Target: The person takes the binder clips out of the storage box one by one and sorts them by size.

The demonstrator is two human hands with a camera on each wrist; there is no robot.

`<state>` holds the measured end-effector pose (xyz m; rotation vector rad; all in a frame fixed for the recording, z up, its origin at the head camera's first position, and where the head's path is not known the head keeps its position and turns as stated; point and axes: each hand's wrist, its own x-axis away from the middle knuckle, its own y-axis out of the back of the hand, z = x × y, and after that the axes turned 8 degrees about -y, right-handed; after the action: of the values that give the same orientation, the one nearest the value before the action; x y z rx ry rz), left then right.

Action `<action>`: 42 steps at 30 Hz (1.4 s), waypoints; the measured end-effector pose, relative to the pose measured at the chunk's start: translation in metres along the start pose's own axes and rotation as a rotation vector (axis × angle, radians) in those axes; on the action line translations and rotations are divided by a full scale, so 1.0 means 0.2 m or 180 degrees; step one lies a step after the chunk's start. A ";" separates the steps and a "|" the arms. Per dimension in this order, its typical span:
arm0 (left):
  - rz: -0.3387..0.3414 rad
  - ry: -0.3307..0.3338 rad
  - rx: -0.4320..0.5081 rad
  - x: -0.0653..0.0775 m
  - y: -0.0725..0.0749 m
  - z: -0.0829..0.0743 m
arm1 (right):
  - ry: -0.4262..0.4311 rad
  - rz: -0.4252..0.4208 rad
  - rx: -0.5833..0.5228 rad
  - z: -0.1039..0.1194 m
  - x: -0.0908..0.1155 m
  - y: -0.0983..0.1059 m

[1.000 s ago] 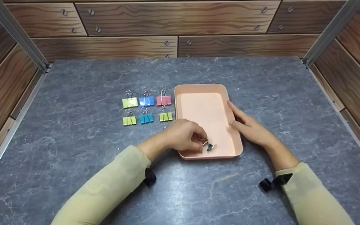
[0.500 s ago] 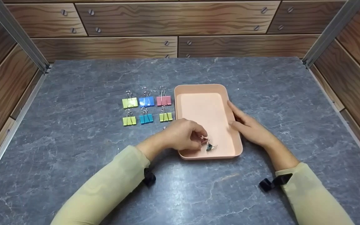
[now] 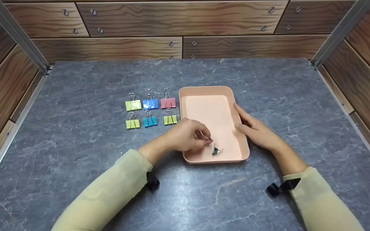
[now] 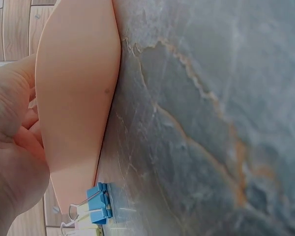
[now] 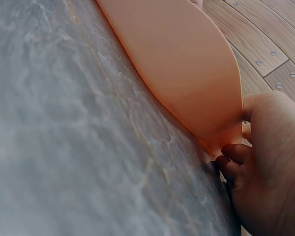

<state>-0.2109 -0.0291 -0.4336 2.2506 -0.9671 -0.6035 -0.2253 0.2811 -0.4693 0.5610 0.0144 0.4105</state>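
My left hand [image 3: 186, 134] reaches over the near left side of a shallow peach tray [image 3: 215, 91] and pinches a small pinkish-red binder clip [image 3: 208, 141] between thumb and fingers. Just beside it, on the tray floor, lies a small dark green binder clip [image 3: 215, 150]. My right hand [image 3: 259, 131] holds the tray's right wall, thumb at the rim and fingers along the outside. In the left wrist view the tray wall [image 4: 78, 88] hides the left fingertips. The right wrist view shows fingers [image 5: 232, 164] curled against the wall low down.
Left of the tray, binder clips stand in two rows: yellow-green [image 3: 133, 105], blue [image 3: 150, 104] and pink [image 3: 168, 103] behind, smaller yellow-green [image 3: 132, 124], teal [image 3: 150, 121] and yellow-green [image 3: 170, 120] ones in front. Wood-patterned panels [image 3: 185, 19] enclose the grey marbled table [image 3: 75, 134].
My left hand has lifted slightly and shifted up the tray, with the pinkish-red clip now apart from the dark green one. The right hand and tray have stayed put.
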 end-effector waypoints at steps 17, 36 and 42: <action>-0.0112 -0.0113 0.0015 0.03 0.09 -0.04 | -0.0025 0.0029 0.0007 0.01 -0.01 0.00; -0.0716 -0.0090 -0.0045 0.31 0.41 -0.03 | -0.0079 0.0044 0.0043 0.01 -0.01 0.01; -0.0757 0.0222 -0.0093 0.42 0.50 0.00 | -0.0093 0.0057 0.0009 0.01 -0.01 0.01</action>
<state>-0.2057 -0.1485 -0.3798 2.3621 -0.6570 -0.6316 -0.2273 0.2805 -0.4676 0.5701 -0.0181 0.4197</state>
